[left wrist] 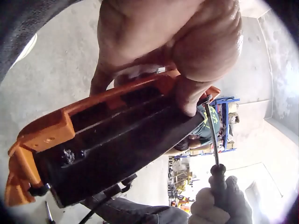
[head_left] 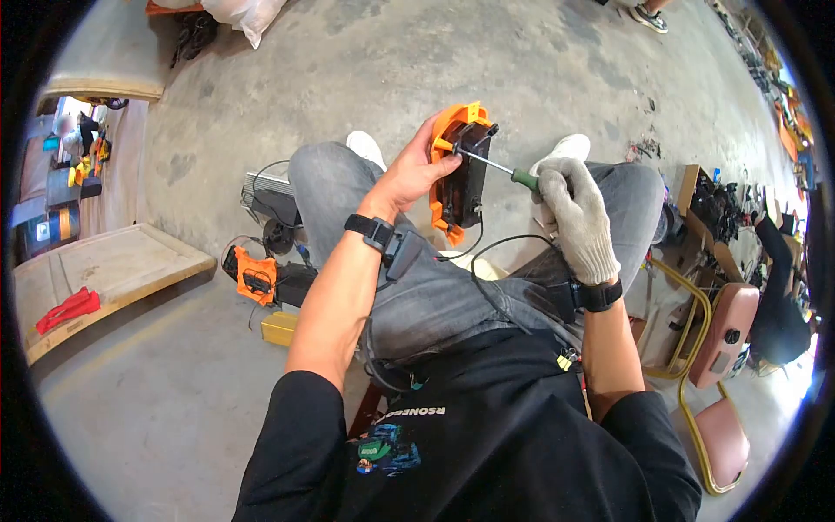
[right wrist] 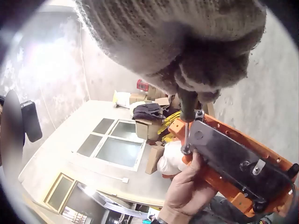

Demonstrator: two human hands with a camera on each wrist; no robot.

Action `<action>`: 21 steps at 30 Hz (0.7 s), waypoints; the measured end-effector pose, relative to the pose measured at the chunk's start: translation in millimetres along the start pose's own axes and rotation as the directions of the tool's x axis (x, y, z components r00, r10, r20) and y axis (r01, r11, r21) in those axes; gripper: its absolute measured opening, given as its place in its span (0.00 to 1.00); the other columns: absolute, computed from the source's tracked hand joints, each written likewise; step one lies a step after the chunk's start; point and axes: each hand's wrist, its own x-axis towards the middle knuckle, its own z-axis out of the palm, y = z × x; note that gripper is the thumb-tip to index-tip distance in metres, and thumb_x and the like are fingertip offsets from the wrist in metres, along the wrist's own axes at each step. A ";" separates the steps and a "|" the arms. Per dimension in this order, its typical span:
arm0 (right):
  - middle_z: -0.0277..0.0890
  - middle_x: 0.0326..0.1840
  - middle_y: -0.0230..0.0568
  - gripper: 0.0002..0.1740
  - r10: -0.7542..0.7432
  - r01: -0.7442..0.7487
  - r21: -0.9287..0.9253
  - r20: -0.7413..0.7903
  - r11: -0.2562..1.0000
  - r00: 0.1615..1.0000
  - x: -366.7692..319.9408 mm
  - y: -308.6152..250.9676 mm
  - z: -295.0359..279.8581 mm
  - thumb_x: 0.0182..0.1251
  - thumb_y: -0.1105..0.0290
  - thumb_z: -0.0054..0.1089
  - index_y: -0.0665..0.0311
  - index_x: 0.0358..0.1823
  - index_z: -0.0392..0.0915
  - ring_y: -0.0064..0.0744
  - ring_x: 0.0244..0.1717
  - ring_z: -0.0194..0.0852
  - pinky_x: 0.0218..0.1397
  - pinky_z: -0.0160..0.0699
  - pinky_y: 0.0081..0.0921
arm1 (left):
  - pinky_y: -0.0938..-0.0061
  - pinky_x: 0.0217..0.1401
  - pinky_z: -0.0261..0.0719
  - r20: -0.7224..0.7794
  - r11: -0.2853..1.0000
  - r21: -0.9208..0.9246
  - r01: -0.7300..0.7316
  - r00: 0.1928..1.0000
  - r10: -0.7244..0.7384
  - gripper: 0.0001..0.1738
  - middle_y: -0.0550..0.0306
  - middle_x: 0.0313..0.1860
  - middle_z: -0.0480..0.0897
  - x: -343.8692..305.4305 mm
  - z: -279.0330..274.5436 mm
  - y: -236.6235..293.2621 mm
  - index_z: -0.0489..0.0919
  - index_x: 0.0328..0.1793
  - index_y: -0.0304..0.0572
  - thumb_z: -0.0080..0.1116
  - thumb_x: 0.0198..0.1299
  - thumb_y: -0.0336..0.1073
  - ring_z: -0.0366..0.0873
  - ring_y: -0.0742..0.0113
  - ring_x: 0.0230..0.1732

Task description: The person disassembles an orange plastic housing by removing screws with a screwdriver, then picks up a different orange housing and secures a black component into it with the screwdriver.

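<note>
An orange plastic housing [head_left: 437, 209] with a long black casing [head_left: 468, 178] stands tilted above the knees, a black cable [head_left: 477, 248] coming from its lower end. My bare left hand [head_left: 407, 178] grips the housing along its side, the thumb lying at the casing's upper part. In my right hand [head_left: 576, 217], which wears a knitted glove, is a screwdriver [head_left: 525, 179] with a green handle. Its metal shaft [left wrist: 213, 140] reaches to the housing's corner near the left thumb, and the right wrist view shows the tip right at a small round post there.
Another orange part [head_left: 257, 274] lies on the floor at left, near a yellow block [head_left: 278, 329]. Further left stands a low wooden platform [head_left: 165, 257] bearing a red cloth [head_left: 70, 310]. To the right are a pink folding chair [head_left: 724, 335] and a box [head_left: 689, 187] of black cables.
</note>
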 end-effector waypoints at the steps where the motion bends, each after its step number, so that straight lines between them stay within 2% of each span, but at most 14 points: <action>1: 0.77 0.32 0.31 0.14 -0.060 0.059 -0.022 -0.032 0.998 0.998 1.5 6.1 0.1 0.78 0.64 0.56 0.69 0.50 0.77 0.15 0.24 0.68 0.28 0.68 0.18 | 0.70 0.79 0.63 0.000 1.000 0.000 -0.002 1.000 0.002 0.43 0.60 0.73 0.73 -0.4 0.0 0.5 0.59 0.85 0.47 0.63 0.66 0.22 0.68 0.68 0.73; 2: 0.77 0.33 0.32 0.12 -0.120 0.117 -0.047 -0.064 0.992 0.991 2.5 11.1 -0.4 0.76 0.66 0.58 0.69 0.50 0.77 0.16 0.26 0.71 0.31 0.71 0.19 | 0.70 0.79 0.63 0.003 1.000 0.006 0.006 1.000 -0.006 0.43 0.60 0.73 0.73 -1.1 0.1 0.8 0.59 0.85 0.47 0.63 0.66 0.22 0.68 0.68 0.73; 3: 0.77 0.33 0.32 0.12 -0.122 0.119 -0.050 -0.065 0.992 0.990 3.7 13.6 -1.6 0.76 0.66 0.58 0.69 0.50 0.77 0.16 0.26 0.71 0.31 0.71 0.19 | 0.71 0.78 0.63 0.006 1.000 0.011 0.013 1.000 -0.013 0.43 0.60 0.73 0.73 -0.7 0.0 1.3 0.59 0.85 0.47 0.63 0.65 0.22 0.68 0.68 0.73; 5: 0.77 0.35 0.33 0.12 -0.148 0.146 -0.034 -0.062 0.989 0.987 4.5 16.6 -3.2 0.73 0.69 0.61 0.69 0.51 0.76 0.19 0.30 0.75 0.37 0.76 0.20 | 0.71 0.79 0.63 0.008 1.000 0.003 0.021 1.000 -0.021 0.43 0.60 0.73 0.73 -0.6 0.4 1.3 0.59 0.85 0.48 0.63 0.65 0.22 0.68 0.68 0.73; 8: 0.78 0.34 0.33 0.13 -0.132 0.127 -0.067 -0.064 0.990 0.989 2.8 14.0 -2.6 0.75 0.67 0.60 0.69 0.52 0.77 0.20 0.31 0.76 0.40 0.77 0.20 | 0.71 0.78 0.63 0.001 0.999 0.009 0.041 0.999 -0.041 0.43 0.60 0.73 0.73 -1.8 1.5 3.6 0.59 0.85 0.48 0.64 0.66 0.22 0.69 0.68 0.73; 12: 0.78 0.34 0.34 0.15 -0.116 0.117 0.014 -0.035 0.993 0.993 3.4 12.9 2.1 0.76 0.64 0.59 0.69 0.53 0.77 0.19 0.29 0.74 0.36 0.75 0.19 | 0.70 0.78 0.64 -0.007 0.999 0.019 0.050 0.999 -0.050 0.44 0.59 0.73 0.73 -1.3 1.9 3.1 0.58 0.86 0.48 0.65 0.66 0.23 0.69 0.67 0.73; 14: 0.76 0.36 0.31 0.16 0.121 -0.122 0.009 0.078 0.993 0.990 -0.2 0.7 -3.8 0.80 0.61 0.56 0.67 0.56 0.78 0.15 0.32 0.71 0.34 0.68 0.15 | 0.70 0.78 0.65 -0.023 0.999 0.020 0.051 0.998 -0.050 0.44 0.59 0.73 0.73 -0.8 1.9 2.4 0.58 0.86 0.48 0.65 0.66 0.23 0.69 0.67 0.73; 15: 0.76 0.36 0.31 0.16 0.120 -0.121 0.007 0.080 0.993 0.990 1.4 4.8 -3.4 0.80 0.61 0.56 0.67 0.56 0.78 0.15 0.32 0.71 0.34 0.68 0.15 | 0.69 0.79 0.65 -0.037 0.998 0.021 0.053 0.998 -0.052 0.44 0.58 0.73 0.73 -0.8 2.0 2.7 0.58 0.86 0.48 0.65 0.66 0.23 0.69 0.67 0.73; 17: 0.76 0.35 0.30 0.16 -0.028 0.029 -0.014 0.019 0.999 0.999 5.6 15.2 -0.8 0.81 0.61 0.54 0.67 0.54 0.78 0.14 0.31 0.70 0.32 0.66 0.15 | 0.69 0.79 0.65 -0.037 0.998 0.025 0.049 0.998 -0.048 0.44 0.58 0.73 0.73 -0.5 1.6 2.4 0.58 0.86 0.48 0.65 0.66 0.24 0.69 0.66 0.73; 21: 0.76 0.36 0.30 0.13 -0.035 0.031 -0.124 -0.027 0.992 0.999 5.6 14.4 -0.8 0.79 0.64 0.55 0.67 0.54 0.77 0.15 0.32 0.70 0.34 0.69 0.16 | 0.70 0.75 0.68 -0.050 0.999 0.032 0.042 0.998 -0.041 0.42 0.58 0.70 0.76 0.2 1.8 -0.1 0.59 0.85 0.47 0.63 0.66 0.23 0.73 0.68 0.70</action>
